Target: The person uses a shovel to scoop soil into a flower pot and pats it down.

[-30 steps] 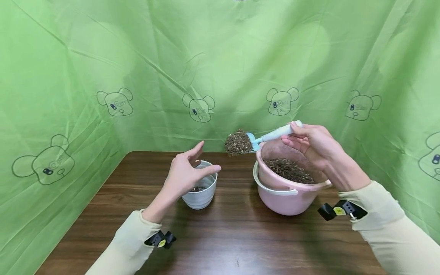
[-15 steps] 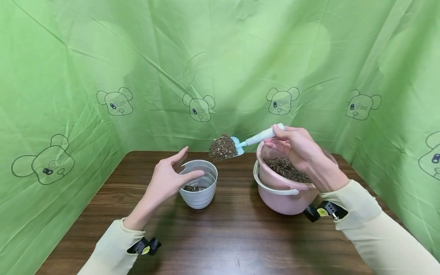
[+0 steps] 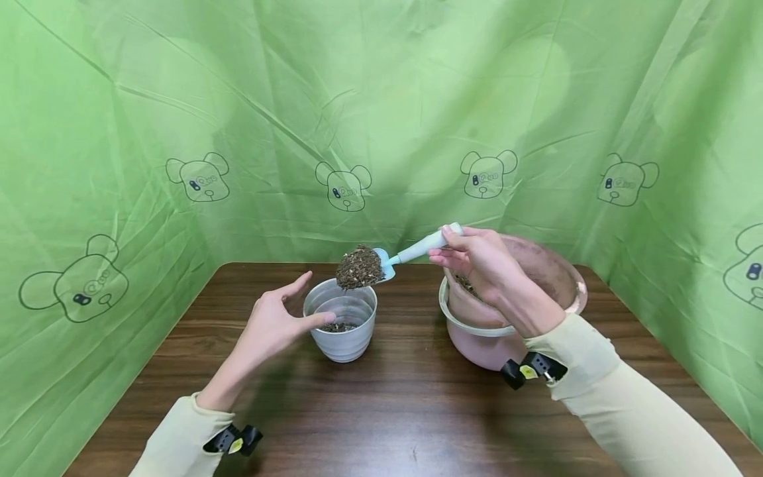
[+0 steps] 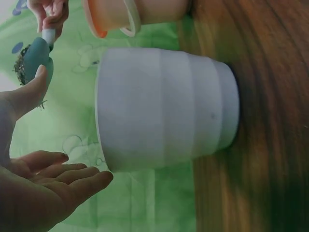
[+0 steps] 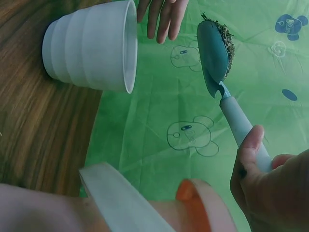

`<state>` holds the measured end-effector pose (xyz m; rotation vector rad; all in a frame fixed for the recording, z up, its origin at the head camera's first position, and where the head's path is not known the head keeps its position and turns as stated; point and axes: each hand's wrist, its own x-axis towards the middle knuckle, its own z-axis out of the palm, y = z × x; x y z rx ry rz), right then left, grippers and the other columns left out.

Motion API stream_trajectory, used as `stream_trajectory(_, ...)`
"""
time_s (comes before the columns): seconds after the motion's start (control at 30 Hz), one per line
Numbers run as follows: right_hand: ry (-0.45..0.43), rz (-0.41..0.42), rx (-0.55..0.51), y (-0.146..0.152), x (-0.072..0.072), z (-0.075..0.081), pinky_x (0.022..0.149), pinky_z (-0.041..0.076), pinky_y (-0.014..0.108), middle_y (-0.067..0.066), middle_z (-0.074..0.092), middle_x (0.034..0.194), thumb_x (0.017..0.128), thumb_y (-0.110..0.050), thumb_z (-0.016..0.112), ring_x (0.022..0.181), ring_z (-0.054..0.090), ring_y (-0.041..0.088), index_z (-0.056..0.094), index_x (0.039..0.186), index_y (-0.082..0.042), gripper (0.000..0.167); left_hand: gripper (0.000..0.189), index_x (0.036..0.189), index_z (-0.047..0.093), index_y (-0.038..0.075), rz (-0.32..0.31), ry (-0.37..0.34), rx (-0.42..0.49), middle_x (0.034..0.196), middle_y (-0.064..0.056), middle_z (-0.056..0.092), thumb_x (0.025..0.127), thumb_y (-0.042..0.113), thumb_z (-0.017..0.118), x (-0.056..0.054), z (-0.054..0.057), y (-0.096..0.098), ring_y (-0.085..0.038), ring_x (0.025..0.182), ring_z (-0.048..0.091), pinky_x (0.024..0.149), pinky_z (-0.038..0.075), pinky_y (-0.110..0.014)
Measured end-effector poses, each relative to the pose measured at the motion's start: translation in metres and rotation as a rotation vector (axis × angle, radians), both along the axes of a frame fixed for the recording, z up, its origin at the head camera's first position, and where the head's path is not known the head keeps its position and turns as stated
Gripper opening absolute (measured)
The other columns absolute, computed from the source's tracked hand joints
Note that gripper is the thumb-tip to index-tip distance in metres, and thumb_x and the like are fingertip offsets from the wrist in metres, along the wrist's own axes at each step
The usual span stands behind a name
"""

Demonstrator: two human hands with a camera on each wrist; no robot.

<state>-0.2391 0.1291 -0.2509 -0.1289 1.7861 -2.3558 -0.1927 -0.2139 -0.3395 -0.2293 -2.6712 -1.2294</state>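
My right hand (image 3: 485,262) grips the pale handle of a light blue trowel (image 3: 420,248). Dark potting soil (image 3: 360,267) is heaped on its blade, which hangs above the far rim of a white ribbed flower pot (image 3: 342,344). A little soil shows at the bottom of that pot. My left hand (image 3: 277,322) is at the pot's left side, fingers and thumb spread apart, holding nothing. In the left wrist view its fingertips lie near the rim of the pot (image 4: 154,106); whether they touch it I cannot tell. The right wrist view shows the loaded trowel (image 5: 214,55) clear of the pot.
A pink bucket (image 3: 477,348) with a white handle stands at the right of the wooden table (image 3: 381,411), partly hidden by my right forearm. Some soil shows inside it. Green cloth (image 3: 381,99) with bear-head drawings hangs behind and at both sides.
My right hand has carried the soil-laden trowel left and slightly down, from beside the bucket to over the pot. My left hand has shifted left and lower, uncovering more of the pot.
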Motion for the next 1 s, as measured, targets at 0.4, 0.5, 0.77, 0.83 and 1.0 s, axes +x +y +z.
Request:
stream_trajectory(0.4,0.010,-0.032,0.007,-0.018,-0.002,-0.015,0.088,0.061,0.028,0.009,0.071,0.093,0.110,-0.011,0.055,0.078,0.073,0.015,0.059,0.122,0.007,0.021,0.099,0.160,0.047,0.011,-0.009,-0.069,0.027,0.159,-0.016,0.046,0.081,0.050,0.091,-0.003,-0.018,-0.011,-0.037,0.146,0.043,0.117,0.038,-0.056)
stream_trajectory(0.5,0.021,-0.037,0.017,-0.022,-0.003,-0.019,0.088,0.061,0.030,0.010,0.071,0.094,0.110,-0.010,0.055,0.078,0.073,0.016,0.059,0.121,0.008,0.021,0.099,0.160,0.046,0.008,-0.027,-0.065,0.046,0.157,-0.017,0.047,0.081,0.046,0.092,-0.005,-0.023,-0.013,-0.036,0.142,0.048,0.115,0.041,-0.053)
stream_trajectory(0.77,0.043,-0.049,0.022,-0.028,-0.004,-0.028,0.086,0.062,0.031,0.010,0.072,0.091,0.110,-0.007,0.054,0.077,0.074,0.017,0.061,0.115,0.007,0.016,0.098,0.160,0.043,0.002,-0.082,-0.069,0.118,0.156,-0.018,0.048,0.083,0.038,0.092,-0.008,-0.033,-0.013,-0.034,0.137,0.054,0.112,0.045,-0.049)
stream_trajectory(0.83,0.045,-0.051,0.028,-0.030,-0.004,-0.029,0.085,0.062,0.031,0.010,0.072,0.091,0.110,-0.007,0.054,0.077,0.074,0.017,0.061,0.115,0.006,0.016,0.098,0.160,0.042,0.002,-0.095,-0.076,0.142,0.157,-0.018,0.047,0.083,0.037,0.092,-0.009,-0.034,-0.013,-0.035,0.137,0.054,0.112,0.045,-0.048)
stream_trajectory(1.0,0.056,-0.049,0.046,-0.034,-0.004,-0.032,0.086,0.062,0.031,0.012,0.071,0.092,0.110,-0.006,0.053,0.078,0.073,0.018,0.058,0.119,0.011,0.020,0.096,0.160,0.041,0.001,-0.110,-0.087,0.173,0.157,-0.019,0.047,0.085,0.033,0.092,-0.009,-0.038,-0.014,-0.035,0.137,0.054,0.111,0.046,-0.045)
